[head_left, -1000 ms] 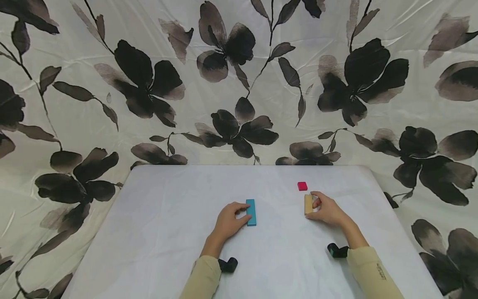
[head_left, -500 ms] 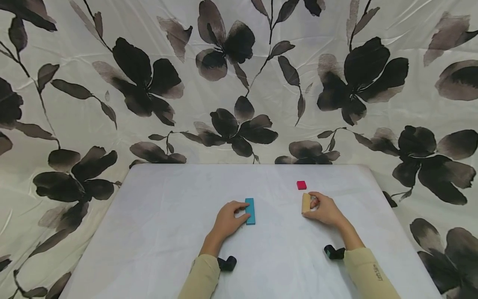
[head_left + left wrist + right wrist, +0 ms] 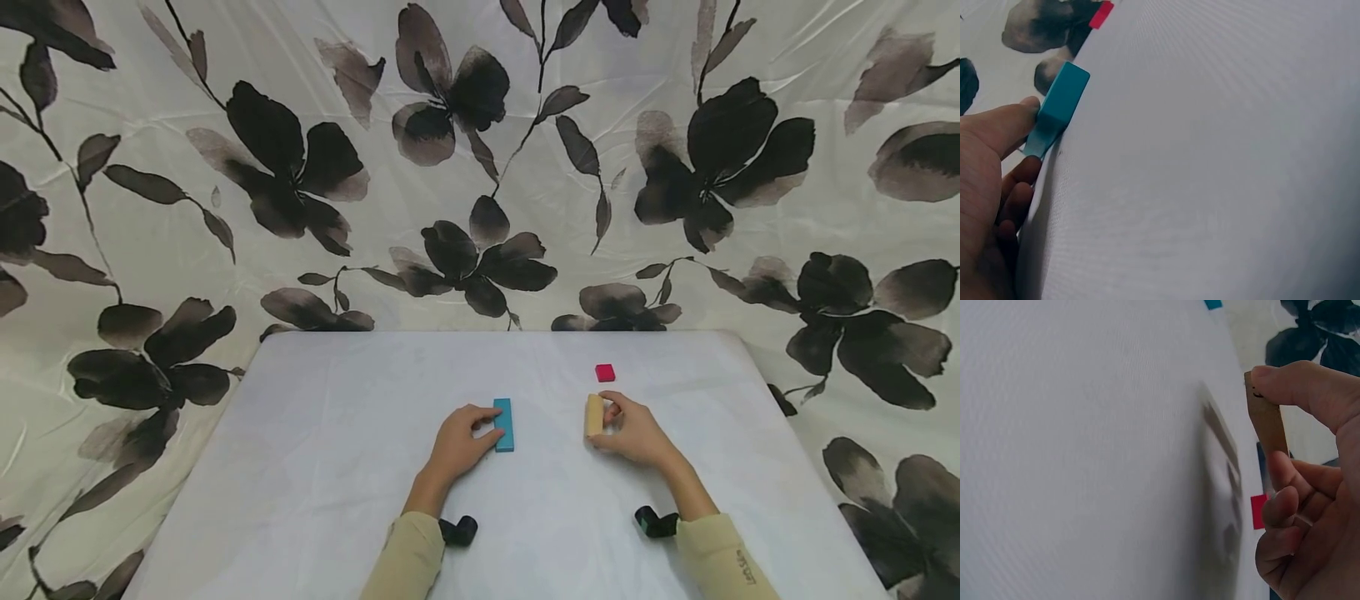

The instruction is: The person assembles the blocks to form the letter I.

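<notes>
On the white tabletop, a long blue block (image 3: 503,425) lies near the middle. My left hand (image 3: 461,437) pinches its left side between thumb and fingers; in the left wrist view the thumb (image 3: 1013,122) presses on the near end of the block. To the right, my right hand (image 3: 637,429) grips a yellow wooden block (image 3: 594,415) by its two ends with thumb and fingertip. The right wrist view shows this wooden block (image 3: 1266,419) raised over the table, a shadow on the cloth beside it, and a small dark mark near the thumb.
A small red block (image 3: 605,372) lies beyond my right hand, toward the far edge of the white table (image 3: 337,500). Black devices (image 3: 459,532) are strapped at both wrists. A floral curtain (image 3: 480,167) hangs behind the table.
My right hand has moved left with the yellow block, bringing it nearer the blue one and away from below the red block. The left hand and blue block stay in place.
</notes>
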{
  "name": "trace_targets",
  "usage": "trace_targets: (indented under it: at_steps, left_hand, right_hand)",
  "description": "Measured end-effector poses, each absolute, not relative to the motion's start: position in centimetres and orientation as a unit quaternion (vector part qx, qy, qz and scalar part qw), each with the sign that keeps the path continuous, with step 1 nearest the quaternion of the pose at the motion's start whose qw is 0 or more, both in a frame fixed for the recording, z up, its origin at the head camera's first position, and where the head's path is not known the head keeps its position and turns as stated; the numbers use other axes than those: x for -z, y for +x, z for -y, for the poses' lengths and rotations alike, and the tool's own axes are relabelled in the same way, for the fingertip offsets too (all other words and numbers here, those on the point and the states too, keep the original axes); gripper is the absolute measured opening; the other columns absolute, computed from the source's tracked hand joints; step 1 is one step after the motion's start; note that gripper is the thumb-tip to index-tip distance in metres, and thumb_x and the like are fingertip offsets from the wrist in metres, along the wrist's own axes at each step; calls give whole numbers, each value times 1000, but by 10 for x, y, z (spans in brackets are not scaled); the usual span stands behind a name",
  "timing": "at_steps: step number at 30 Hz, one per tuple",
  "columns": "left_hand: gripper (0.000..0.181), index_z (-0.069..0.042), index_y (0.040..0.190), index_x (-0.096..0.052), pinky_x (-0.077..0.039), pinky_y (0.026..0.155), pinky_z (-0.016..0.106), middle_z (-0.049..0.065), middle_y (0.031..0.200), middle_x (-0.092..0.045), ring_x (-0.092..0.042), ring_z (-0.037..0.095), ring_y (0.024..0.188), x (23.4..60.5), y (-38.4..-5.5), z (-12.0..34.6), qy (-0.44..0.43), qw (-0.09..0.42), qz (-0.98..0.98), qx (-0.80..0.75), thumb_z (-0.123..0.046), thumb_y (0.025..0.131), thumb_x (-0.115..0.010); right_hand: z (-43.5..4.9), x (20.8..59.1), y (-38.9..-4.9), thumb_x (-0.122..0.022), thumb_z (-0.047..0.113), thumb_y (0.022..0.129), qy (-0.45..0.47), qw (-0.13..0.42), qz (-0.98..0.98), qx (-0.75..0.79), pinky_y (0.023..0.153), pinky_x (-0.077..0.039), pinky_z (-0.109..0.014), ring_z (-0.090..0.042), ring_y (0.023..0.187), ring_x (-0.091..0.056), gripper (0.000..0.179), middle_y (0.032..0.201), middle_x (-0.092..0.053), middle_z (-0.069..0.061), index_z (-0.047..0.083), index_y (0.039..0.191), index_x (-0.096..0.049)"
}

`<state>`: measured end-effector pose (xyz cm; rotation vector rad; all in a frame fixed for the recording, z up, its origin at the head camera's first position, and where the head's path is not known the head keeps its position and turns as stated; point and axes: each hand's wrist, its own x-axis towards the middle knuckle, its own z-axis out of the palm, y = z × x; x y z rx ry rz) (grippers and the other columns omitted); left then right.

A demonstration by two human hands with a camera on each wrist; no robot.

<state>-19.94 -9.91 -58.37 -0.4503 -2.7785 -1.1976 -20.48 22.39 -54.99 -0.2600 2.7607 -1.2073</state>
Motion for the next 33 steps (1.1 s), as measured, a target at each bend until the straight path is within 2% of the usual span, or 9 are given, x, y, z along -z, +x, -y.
trace_targets:
  at_steps: [9, 16, 24, 33]
  left_hand:
    - [36, -21, 120, -70, -47, 77, 31, -9, 99, -63, -52, 10, 85, 586, -198, 99, -141, 39, 908, 392, -35, 88, -73]
    - [36, -21, 120, -70, -47, 78, 32, -9, 99, -63, -53, 10, 86, 582, -198, 98, -141, 41, 907, 395, -35, 88, -73]
    - [36, -20, 121, -70, -47, 77, 32, -8, 100, -64, -53, 10, 86, 581, -201, 98, -142, 44, 908, 391, -34, 88, -73]
    - [35, -20, 121, -70, -47, 78, 32, -7, 100, -64, -53, 10, 86, 583, -200, 97, -143, 46, 910, 385, -34, 88, -73]
  right_hand:
    - [-197, 546, -192, -89, 19, 67, -96, 63, -910, 398, 60, -39, -29, -16, 67, -46, 79, 91, -56, 1, 3, 134, -52]
    - [-183, 542, -185, -90, 18, 67, -91, 73, -909, 400, 63, -42, -31, -16, 73, -47, 78, 91, -55, 3, 6, 135, -52]
    - [-169, 547, -179, -90, 23, 67, -109, 48, -912, 393, 69, -43, -31, -15, 83, -48, 78, 102, -54, 5, 10, 135, -53]
    - [-151, 548, -166, -90, 22, 67, -109, 57, -908, 402, 68, -43, -31, -15, 85, -48, 80, 103, -53, 6, 10, 136, -53]
